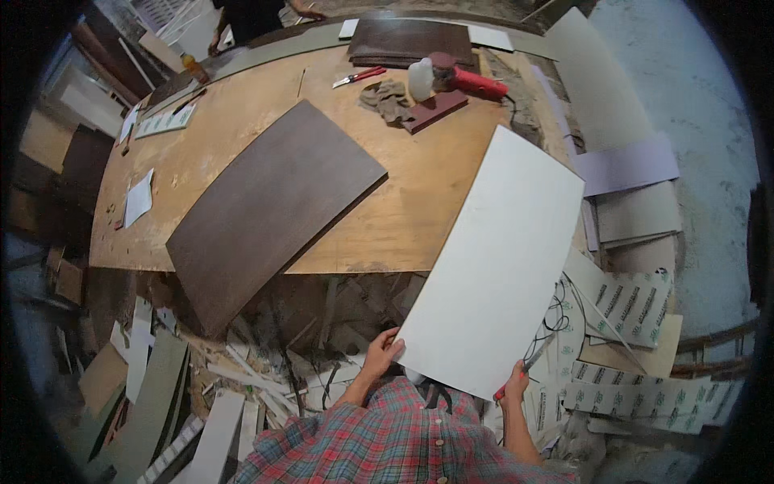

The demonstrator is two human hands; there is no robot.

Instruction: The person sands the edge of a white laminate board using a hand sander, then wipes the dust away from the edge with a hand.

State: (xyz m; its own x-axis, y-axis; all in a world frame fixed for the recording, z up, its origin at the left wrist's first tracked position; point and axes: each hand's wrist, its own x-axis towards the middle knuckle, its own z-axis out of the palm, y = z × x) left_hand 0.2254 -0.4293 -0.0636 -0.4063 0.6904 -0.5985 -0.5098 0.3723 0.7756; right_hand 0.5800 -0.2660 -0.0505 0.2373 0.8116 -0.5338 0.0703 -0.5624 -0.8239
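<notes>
A large white board slants across my front, its far end over the table's right part. My left hand is closed on its near left corner. At the near right corner, my right hand grips the board's edge along with a red-handled tool that has a narrow grey blade; its exact kind cannot be made out. To the left, a dark brown board lies at an angle on the wooden worktable, its near end jutting past the front edge.
Towards the table's back are a red power tool, a maroon block, a crumpled cloth, red-handled pliers and stacked brown boards. Offcuts litter the floor. A person stands beyond the table.
</notes>
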